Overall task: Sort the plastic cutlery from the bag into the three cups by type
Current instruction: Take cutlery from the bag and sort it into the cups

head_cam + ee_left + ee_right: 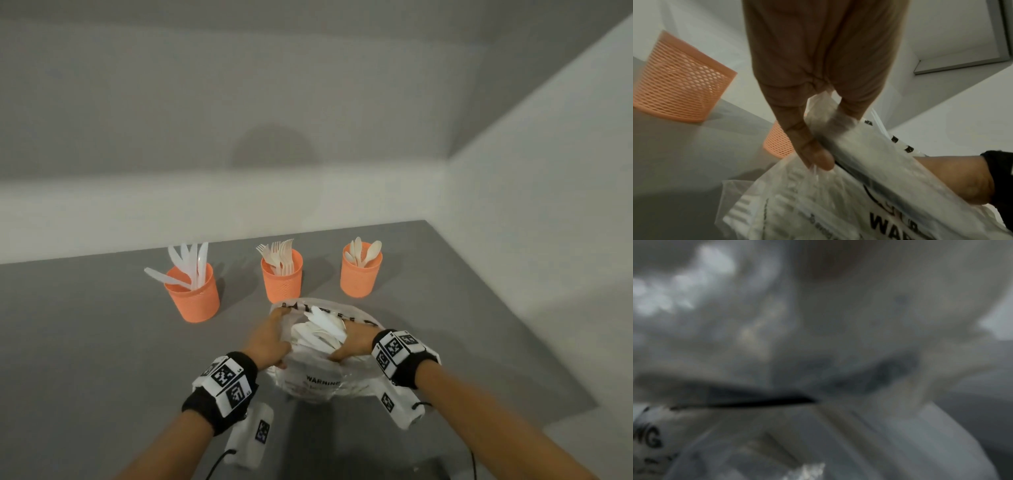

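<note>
Three orange mesh cups stand in a row: the left cup (193, 296) holds knives, the middle cup (282, 279) forks, the right cup (361, 272) spoons. In front of them lies a clear plastic bag (318, 380) printed with WARNING, with white cutlery (308, 337) inside. My left hand (270, 339) pinches the bag's left rim between thumb and fingers (818, 155). My right hand (352, 342) reaches into the bag's mouth and grips a white knife (323, 320) whose tip sticks out over the rim. The right wrist view shows only blurred bag plastic (818, 353).
The grey table (102, 342) ends at a white wall behind the cups and on the right. In the left wrist view two cups (680, 84) (779, 146) stand beyond the bag (838, 203), and my right wrist (951, 178) enters from the right.
</note>
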Available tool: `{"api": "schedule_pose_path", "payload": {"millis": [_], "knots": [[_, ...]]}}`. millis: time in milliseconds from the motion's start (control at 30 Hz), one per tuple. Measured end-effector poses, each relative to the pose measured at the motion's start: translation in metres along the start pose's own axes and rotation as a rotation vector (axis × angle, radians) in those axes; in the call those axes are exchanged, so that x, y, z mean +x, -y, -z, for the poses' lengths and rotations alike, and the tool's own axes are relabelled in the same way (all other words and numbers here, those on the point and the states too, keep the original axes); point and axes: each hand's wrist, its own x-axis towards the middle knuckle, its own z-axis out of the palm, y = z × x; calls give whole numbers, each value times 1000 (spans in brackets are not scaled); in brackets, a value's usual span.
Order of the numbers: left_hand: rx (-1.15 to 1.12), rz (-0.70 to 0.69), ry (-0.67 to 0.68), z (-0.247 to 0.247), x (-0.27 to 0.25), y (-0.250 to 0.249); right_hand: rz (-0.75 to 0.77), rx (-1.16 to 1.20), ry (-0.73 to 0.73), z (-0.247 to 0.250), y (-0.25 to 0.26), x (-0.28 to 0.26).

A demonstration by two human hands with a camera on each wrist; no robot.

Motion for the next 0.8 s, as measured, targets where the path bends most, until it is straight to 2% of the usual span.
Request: {"api": "schedule_pose_path", "payload": {"millis": [333,567,800], "knots": [[39,-173,11,-53,53,-58,-84,93,-109,46,-74,-14],[-47,-176,45,-86,83,-86,-101,108,-146,70,-116,-19],[-63,-181,34,-107,104,-101,-157,16,-195,76,-142,-12]]}}
